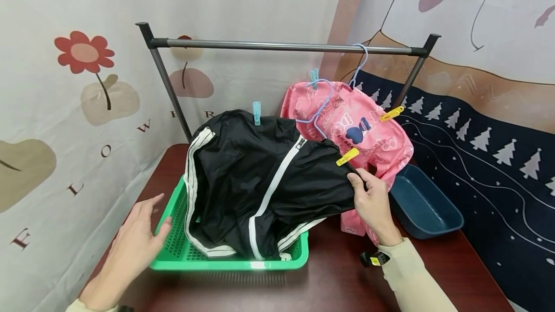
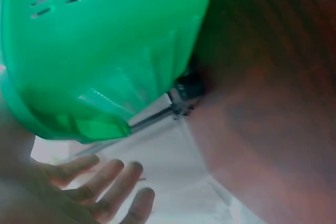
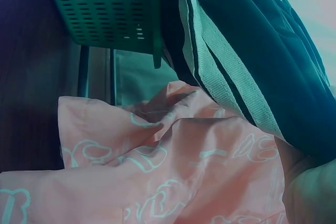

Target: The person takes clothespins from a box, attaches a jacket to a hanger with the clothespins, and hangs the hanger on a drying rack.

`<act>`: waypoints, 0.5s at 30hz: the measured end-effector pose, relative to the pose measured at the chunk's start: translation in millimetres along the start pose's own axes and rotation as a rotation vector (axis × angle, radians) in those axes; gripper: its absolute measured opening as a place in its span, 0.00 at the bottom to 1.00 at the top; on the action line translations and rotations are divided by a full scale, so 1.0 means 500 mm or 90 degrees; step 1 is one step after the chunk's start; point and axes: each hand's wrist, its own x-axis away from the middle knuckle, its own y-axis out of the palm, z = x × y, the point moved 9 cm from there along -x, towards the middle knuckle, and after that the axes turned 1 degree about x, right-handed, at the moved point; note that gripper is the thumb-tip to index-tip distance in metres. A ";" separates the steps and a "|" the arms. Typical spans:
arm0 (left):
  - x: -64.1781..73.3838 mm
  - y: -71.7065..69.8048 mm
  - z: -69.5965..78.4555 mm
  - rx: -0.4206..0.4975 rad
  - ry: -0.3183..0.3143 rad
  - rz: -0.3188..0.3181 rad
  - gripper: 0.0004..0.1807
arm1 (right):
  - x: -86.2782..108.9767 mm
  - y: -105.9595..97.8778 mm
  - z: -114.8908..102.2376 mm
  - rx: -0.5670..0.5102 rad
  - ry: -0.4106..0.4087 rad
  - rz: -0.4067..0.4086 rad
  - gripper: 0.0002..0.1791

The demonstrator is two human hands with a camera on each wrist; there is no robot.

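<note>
A black jacket (image 1: 234,172) with a white zip and white stripes lies spread over a green basket (image 1: 173,249). My right hand (image 1: 374,201) pinches the jacket's edge on the right side, thumb on top. In the right wrist view the striped black fabric (image 3: 262,40) runs down to the hand (image 3: 307,177). A blue clothespin (image 1: 257,113) and a yellow clothespin (image 1: 347,157) sit on the jacket's shoulders, and a light blue hanger (image 1: 321,110) rises from its neck. Beside the basket's left side, my left hand (image 1: 134,235) holds nothing, its fingers spread.
A grey rack bar (image 1: 260,45) spans the back. From it a pink printed jacket (image 1: 381,143) hangs on a hanger, with blue and yellow clothespins, behind the black one. A dark blue bin (image 1: 427,201) stands at the right of the brown table (image 1: 338,283).
</note>
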 end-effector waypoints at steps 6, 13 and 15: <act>-0.018 -0.002 0.072 -0.003 0.033 0.001 0.41 | 0.002 -0.004 -0.001 -0.006 0.004 0.007 0.08; -0.033 0.033 0.129 -0.023 0.032 -0.100 0.50 | 0.002 0.001 0.002 0.003 -0.001 0.005 0.07; -0.034 0.043 0.142 -0.025 0.029 -0.130 0.54 | 0.001 0.000 0.001 0.004 -0.003 0.008 0.07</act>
